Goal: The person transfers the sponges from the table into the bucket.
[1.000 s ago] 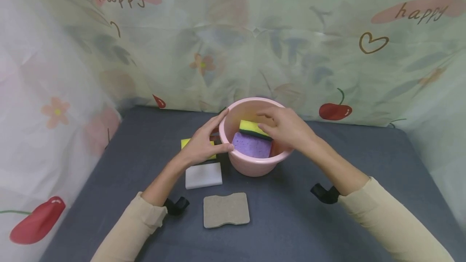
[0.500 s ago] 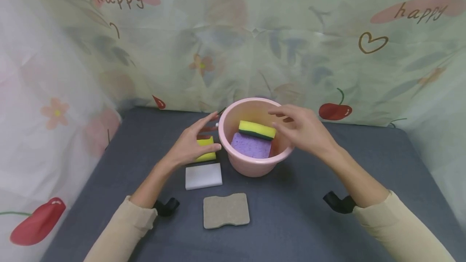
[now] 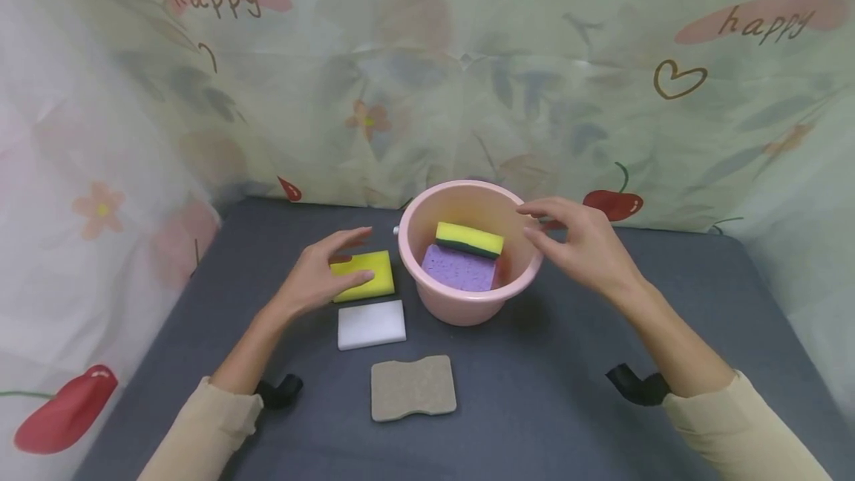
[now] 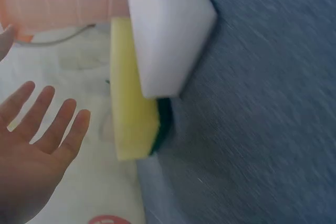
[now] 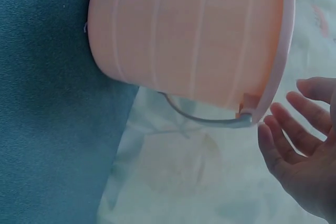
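A pink bucket [image 3: 461,309] stands on the dark table, with a yellow-and-green sponge [image 3: 470,239] leaning over a purple sponge [image 3: 458,269] inside it. My left hand [image 3: 319,273], fingers spread, hovers left of the bucket and overlaps a second yellow sponge [image 3: 377,277] in the head view. That sponge shows a green underside in the left wrist view, behind a white sponge block [image 4: 165,30]. My right hand [image 3: 580,240] is at the bucket's right rim, fingers loosely bent and holding nothing. The bucket's handle [image 5: 205,121] hangs down at its far side in the right wrist view.
In front of the bucket lie the white sponge block and a grey-beige pad with notched sides [image 3: 413,389]. A printed curtain [image 3: 461,95] rises along the back and sides of the table [image 3: 534,407].
Both hands have drawn away from the bucket, the left one leftward off its rim and the right one rightward out of its opening. The sponges inside have stayed in place.
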`<action>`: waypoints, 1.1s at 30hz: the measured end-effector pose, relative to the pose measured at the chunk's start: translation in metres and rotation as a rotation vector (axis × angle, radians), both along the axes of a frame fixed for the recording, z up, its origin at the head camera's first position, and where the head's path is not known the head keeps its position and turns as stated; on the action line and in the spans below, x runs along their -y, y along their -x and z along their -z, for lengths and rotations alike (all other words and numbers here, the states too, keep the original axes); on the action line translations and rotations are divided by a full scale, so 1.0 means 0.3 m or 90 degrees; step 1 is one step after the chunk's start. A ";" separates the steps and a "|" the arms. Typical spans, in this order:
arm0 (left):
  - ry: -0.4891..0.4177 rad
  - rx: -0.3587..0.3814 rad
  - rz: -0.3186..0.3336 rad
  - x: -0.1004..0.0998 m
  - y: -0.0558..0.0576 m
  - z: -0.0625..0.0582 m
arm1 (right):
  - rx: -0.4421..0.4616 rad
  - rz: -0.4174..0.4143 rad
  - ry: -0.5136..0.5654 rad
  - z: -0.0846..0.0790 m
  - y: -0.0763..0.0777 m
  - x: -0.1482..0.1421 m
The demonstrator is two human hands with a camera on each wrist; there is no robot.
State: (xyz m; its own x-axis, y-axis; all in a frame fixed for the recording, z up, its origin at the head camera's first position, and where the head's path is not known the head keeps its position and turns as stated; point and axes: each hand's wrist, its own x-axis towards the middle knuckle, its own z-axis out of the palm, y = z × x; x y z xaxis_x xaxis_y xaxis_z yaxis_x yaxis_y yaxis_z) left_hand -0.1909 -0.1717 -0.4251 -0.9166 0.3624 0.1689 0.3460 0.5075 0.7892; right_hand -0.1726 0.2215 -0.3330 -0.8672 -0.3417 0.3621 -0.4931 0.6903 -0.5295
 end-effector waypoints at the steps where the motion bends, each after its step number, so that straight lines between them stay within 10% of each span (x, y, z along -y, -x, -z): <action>1: 0.006 -0.001 -0.006 0.008 -0.001 0.004 | 0.001 0.002 0.002 0.002 -0.002 -0.004; 33: 0.084 -0.014 -0.062 0.107 0.017 0.093 | 0.046 0.023 0.106 0.119 -0.047 -0.070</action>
